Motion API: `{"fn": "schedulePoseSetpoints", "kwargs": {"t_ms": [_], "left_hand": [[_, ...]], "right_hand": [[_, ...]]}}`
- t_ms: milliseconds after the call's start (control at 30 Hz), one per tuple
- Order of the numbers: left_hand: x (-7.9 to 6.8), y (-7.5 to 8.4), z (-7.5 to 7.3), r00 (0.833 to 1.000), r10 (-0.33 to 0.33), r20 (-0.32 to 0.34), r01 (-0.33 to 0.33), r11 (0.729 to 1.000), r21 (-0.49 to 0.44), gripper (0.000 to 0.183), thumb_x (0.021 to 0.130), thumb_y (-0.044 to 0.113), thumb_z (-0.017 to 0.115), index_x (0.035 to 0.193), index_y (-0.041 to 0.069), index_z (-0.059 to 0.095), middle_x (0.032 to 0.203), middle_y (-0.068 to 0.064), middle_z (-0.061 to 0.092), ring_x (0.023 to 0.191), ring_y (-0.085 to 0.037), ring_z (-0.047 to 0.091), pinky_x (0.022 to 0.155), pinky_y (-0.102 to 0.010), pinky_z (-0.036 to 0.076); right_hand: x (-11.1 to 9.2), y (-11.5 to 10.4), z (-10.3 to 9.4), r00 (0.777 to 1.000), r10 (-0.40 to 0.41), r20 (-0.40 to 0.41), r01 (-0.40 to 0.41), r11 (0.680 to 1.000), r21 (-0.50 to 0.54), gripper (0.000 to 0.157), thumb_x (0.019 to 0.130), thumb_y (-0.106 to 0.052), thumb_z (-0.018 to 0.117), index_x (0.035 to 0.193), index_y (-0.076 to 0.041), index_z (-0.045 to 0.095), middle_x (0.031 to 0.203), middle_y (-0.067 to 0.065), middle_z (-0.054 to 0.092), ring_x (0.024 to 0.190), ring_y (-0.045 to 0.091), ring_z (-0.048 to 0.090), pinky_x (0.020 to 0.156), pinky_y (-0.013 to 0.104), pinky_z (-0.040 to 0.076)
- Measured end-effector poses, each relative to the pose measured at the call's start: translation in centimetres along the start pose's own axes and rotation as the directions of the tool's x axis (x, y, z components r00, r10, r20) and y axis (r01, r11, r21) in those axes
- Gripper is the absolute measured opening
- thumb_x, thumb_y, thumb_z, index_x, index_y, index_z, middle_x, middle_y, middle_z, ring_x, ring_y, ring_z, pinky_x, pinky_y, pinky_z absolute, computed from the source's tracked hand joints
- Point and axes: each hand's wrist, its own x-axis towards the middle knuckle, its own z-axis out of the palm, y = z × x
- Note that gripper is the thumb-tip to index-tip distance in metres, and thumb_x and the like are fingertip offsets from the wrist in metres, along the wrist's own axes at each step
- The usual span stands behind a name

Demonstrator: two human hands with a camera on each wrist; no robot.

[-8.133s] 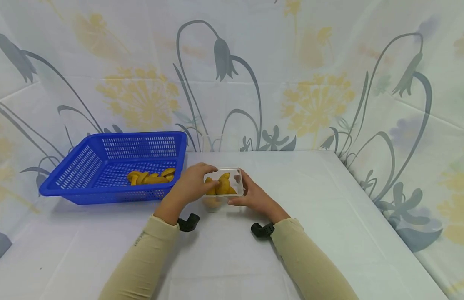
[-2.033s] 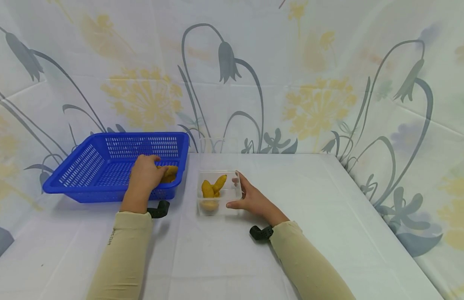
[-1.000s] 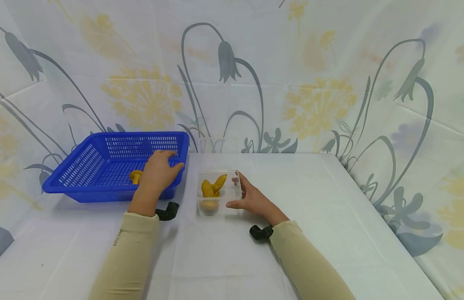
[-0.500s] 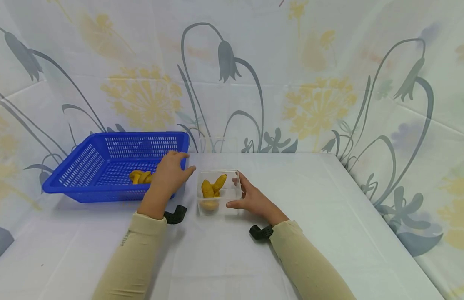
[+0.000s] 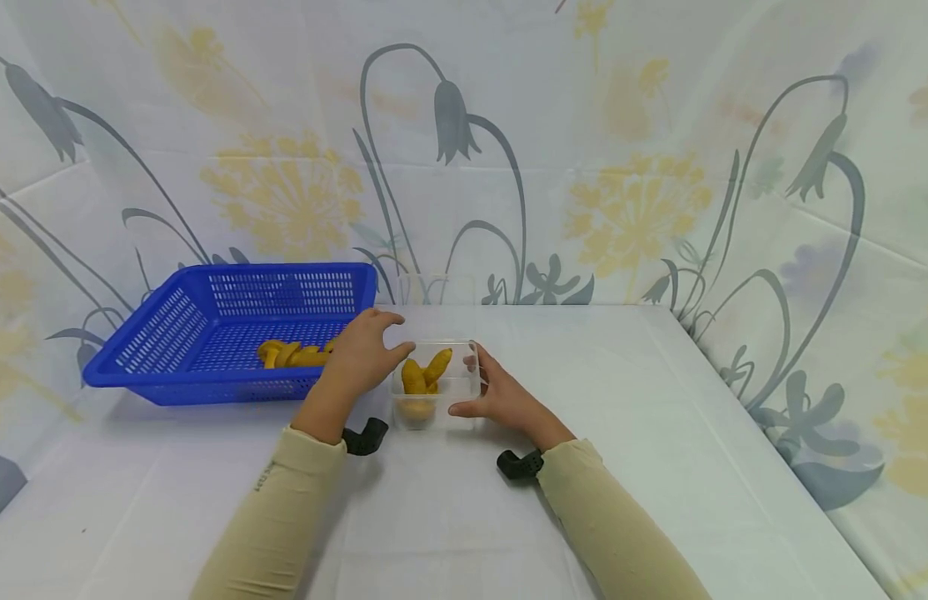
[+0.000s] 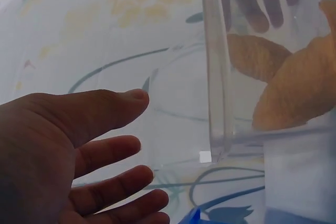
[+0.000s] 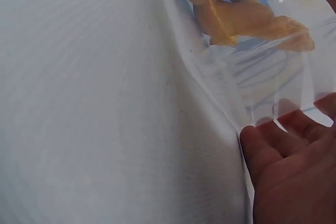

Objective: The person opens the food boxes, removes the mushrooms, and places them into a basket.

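A clear plastic box stands on the table with several yellow tapered pieces in it; their kind is unclear. At its right end my right hand holds it, thumb toward the front and fingers on the far side. My left hand hovers between the box and the blue basket, thumb and fingers spread. In the left wrist view nothing lies between its fingers. Several yellow mushroom-shaped pieces lie in the basket's front right part, partly hidden by the left hand.
Behind the box rises a clear upright panel, apparently its lid. A white cloth covers the table, and a flower-printed curtain hangs along the back and right. Each wrist wears a black device.
My left hand has moved from inside the basket rightward to the box's left side, uncovering more yellow pieces in the basket. The right hand has stayed at the box throughout the last two seconds.
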Motion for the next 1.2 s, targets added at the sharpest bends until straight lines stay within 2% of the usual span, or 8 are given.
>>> {"fn": "schedulePoseSetpoints", "kwargs": {"t_ms": [233,400,500,633,700,767,1033,1200], "left_hand": [[0.1,0.6,1.0,0.999,0.012,0.044,-0.012,1.0,-0.018,0.047,0.085,0.04,0.059,0.126,0.017,0.053,0.132,-0.011,0.046,0.118,-0.031,0.047,0.097,-0.05,0.043],[0.2,1.1,1.7,0.996,0.045,0.076,-0.04,0.997,-0.069,0.047,0.083,0.039,0.062,0.124,0.017,0.055,0.131,-0.01,0.048,0.117,-0.03,0.048,0.097,-0.048,0.043],[0.2,1.3,2.1,0.995,0.057,0.079,-0.05,0.995,-0.083,0.046,0.083,0.038,0.064,0.123,0.016,0.056,0.13,-0.01,0.049,0.113,-0.028,0.051,0.094,-0.045,0.046],[0.3,1.5,2.6,0.994,0.066,0.084,-0.061,0.996,-0.064,0.046,0.082,0.037,0.064,0.122,0.017,0.056,0.129,-0.009,0.05,0.109,-0.027,0.054,0.091,-0.044,0.048],[0.3,1.6,2.8,0.993,0.072,0.091,-0.068,0.996,-0.052,0.046,0.082,0.038,0.064,0.122,0.017,0.056,0.129,-0.009,0.051,0.11,-0.028,0.054,0.092,-0.044,0.047],[0.3,1.6,3.0,0.992,0.079,0.095,-0.074,0.996,-0.049,0.046,0.082,0.039,0.063,0.122,0.018,0.056,0.128,-0.008,0.051,0.112,-0.028,0.053,0.094,-0.045,0.046],[0.5,1.9,3.8,0.984,0.133,0.121,-0.127,0.991,-0.051,0.045,0.084,0.037,0.062,0.122,0.014,0.056,0.124,-0.009,0.054,0.109,-0.025,0.054,0.096,-0.043,0.045],[0.5,2.2,4.2,0.984,0.122,0.131,-0.116,0.992,-0.051,0.043,0.084,0.035,0.062,0.122,0.016,0.056,0.124,-0.007,0.055,0.109,-0.024,0.054,0.097,-0.043,0.044]], "right_hand": [[0.1,0.1,0.1,1.0,-0.013,0.0,0.013,1.0,0.025,0.105,0.068,-0.038,0.078,0.145,-0.028,0.007,0.148,-0.004,0.027,0.137,0.021,0.027,0.108,0.044,0.031],[-0.1,0.1,0.0,1.0,-0.02,-0.008,0.02,1.0,-0.003,0.103,0.068,-0.039,0.077,0.144,-0.032,0.008,0.144,-0.007,0.032,0.135,0.019,0.031,0.107,0.045,0.033],[-0.5,-0.7,-0.2,1.0,-0.016,0.01,0.016,1.0,0.007,0.104,0.07,-0.037,0.077,0.145,-0.029,0.006,0.145,-0.002,0.032,0.134,0.022,0.033,0.107,0.045,0.033],[-0.3,-0.5,-0.2,0.999,-0.025,0.023,0.024,0.999,0.03,0.105,0.07,-0.036,0.077,0.145,-0.03,0.004,0.146,0.001,0.03,0.134,0.02,0.033,0.107,0.043,0.033],[0.2,0.5,0.0,0.999,-0.038,0.011,0.038,0.999,0.037,0.105,0.067,-0.04,0.078,0.144,-0.036,0.006,0.145,-0.002,0.031,0.133,0.017,0.034,0.106,0.042,0.035],[0.2,0.5,0.0,0.999,-0.039,0.012,0.039,0.999,0.038,0.106,0.067,-0.041,0.078,0.143,-0.037,0.005,0.145,-0.003,0.031,0.133,0.015,0.034,0.106,0.041,0.036],[0.2,0.5,0.0,0.999,-0.045,0.004,0.044,0.998,0.042,0.105,0.069,-0.036,0.078,0.144,-0.036,0.004,0.145,-0.004,0.031,0.133,0.016,0.034,0.105,0.041,0.036],[0.1,0.5,0.0,0.999,-0.038,0.002,0.038,0.999,0.034,0.104,0.07,-0.036,0.077,0.144,-0.036,0.004,0.145,-0.005,0.031,0.135,0.016,0.032,0.106,0.042,0.035]]}}
